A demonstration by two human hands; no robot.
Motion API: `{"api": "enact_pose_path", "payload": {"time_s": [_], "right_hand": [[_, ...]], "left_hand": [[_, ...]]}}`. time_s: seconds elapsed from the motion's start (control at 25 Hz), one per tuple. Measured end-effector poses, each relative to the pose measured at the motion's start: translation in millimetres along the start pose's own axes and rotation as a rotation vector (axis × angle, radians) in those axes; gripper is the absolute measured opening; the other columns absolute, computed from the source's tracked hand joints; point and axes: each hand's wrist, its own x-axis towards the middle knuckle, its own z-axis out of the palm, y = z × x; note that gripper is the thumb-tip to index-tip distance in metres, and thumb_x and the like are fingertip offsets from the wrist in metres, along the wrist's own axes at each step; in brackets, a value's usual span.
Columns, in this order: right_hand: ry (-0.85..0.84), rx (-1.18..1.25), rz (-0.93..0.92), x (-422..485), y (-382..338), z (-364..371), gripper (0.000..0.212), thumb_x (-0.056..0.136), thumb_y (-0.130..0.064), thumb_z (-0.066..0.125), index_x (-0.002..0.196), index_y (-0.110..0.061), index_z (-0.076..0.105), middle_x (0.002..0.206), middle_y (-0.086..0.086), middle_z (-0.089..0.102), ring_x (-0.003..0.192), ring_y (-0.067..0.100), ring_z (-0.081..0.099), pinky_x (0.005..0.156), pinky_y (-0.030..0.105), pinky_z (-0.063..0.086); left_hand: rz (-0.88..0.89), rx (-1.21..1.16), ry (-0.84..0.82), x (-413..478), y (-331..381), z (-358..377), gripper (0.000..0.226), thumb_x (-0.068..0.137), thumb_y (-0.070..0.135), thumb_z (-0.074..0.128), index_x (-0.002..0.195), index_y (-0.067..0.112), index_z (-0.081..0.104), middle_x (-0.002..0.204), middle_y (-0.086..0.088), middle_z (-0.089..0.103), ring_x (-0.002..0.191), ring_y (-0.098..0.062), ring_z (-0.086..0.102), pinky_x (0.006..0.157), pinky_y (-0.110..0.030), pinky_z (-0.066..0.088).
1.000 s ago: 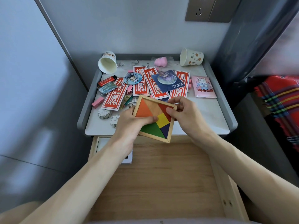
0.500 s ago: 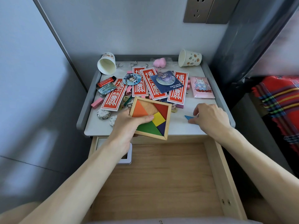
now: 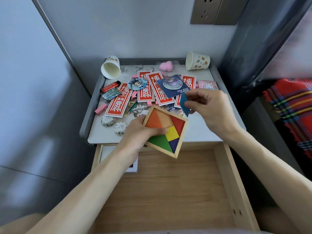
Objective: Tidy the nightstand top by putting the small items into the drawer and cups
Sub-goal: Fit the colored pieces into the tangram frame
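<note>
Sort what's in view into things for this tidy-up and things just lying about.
Job: tangram tray, blue piece, drawer, left cup, right cup, red cards, lighter.
Lying about: wall socket, plaid blanket.

This is a bedroom corner in a home. A small nightstand [image 3: 89, 114] with a raised grey rim stands in a corner of plain grey walls [image 3: 135, 31], under a wall socket [image 3: 205, 10]. Its wooden drawer [image 3: 168, 191] is pulled out below. A red plaid blanket [image 3: 290, 105] lies just to the right. The top is strewn with personal keepsakes, not work gear: red printed cards [image 3: 118, 102], a round cartoon pin badge [image 3: 137, 83], an orange lighter [image 3: 110, 86], a pink soft toy [image 3: 166, 66] and a wooden tangram puzzle [image 3: 166, 130] with its loose blue piece [image 3: 184, 103]. One paper cup [image 3: 110, 68] lies tipped at the back left, a second paper cup [image 3: 197, 61] at the back right.
</note>
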Motion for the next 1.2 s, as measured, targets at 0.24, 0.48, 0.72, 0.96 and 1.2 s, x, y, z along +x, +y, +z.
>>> {"api": "enact_pose_path", "payload": {"time_s": [0.24, 0.48, 0.72, 0.96, 1.2], "right_hand": [[-0.106, -0.067, -0.012, -8, 2, 29, 0.017, 0.078, -0.007, 0.079, 0.091, -0.016, 0.073, 0.072, -0.008, 0.066, 0.064, -0.002, 0.057, 0.062, 0.011, 0.045], [-0.054, -0.196, -0.033, -10, 12, 39, 0.014, 0.078, -0.014, 0.078, 0.09, -0.021, 0.073, 0.078, -0.014, 0.063, 0.068, 0.0, 0.053, 0.061, 0.009, 0.039], [-0.083, -0.236, 0.084, -10, 16, 45, 0.012, 0.092, -0.028, 0.064, 0.103, -0.024, 0.066, 0.083, -0.008, 0.064, 0.073, 0.004, 0.059, 0.054, 0.011, 0.041], [-0.051, -0.191, 0.086, -13, 14, 48, 0.003, 0.092, -0.03, 0.065, 0.091, -0.027, 0.066, 0.071, -0.009, 0.063, 0.061, 0.003, 0.056, 0.05, 0.012, 0.04], [-0.154, -0.241, 0.032, -15, 15, 51, 0.012, 0.096, -0.027, 0.059, 0.092, -0.024, 0.07, 0.079, -0.01, 0.065, 0.071, 0.0, 0.058, 0.057, 0.011, 0.043]], "left_hand": [[0.016, 0.066, -0.022, -1, 0, 2, 0.037, 0.069, 0.018, 0.089, 0.099, 0.024, 0.069, 0.087, 0.005, 0.077, 0.078, -0.011, 0.072, 0.064, -0.028, 0.056], [0.05, 0.063, -0.052, -3, 1, 3, 0.031, 0.071, 0.015, 0.087, 0.092, 0.025, 0.067, 0.079, 0.009, 0.075, 0.067, -0.002, 0.07, 0.057, -0.018, 0.053], [0.052, 0.027, -0.046, -4, 0, 3, 0.03, 0.073, 0.019, 0.086, 0.096, 0.026, 0.068, 0.086, 0.007, 0.077, 0.075, -0.007, 0.072, 0.061, -0.021, 0.055], [-0.068, 0.028, -0.056, 0, 4, -3, 0.023, 0.085, 0.043, 0.073, 0.1, 0.025, 0.075, 0.089, 0.003, 0.078, 0.09, -0.019, 0.073, 0.086, -0.038, 0.056], [0.002, 0.057, -0.009, 3, 2, -6, 0.016, 0.091, 0.038, 0.068, 0.098, 0.025, 0.074, 0.09, 0.002, 0.078, 0.086, -0.02, 0.073, 0.082, -0.036, 0.057]]}}
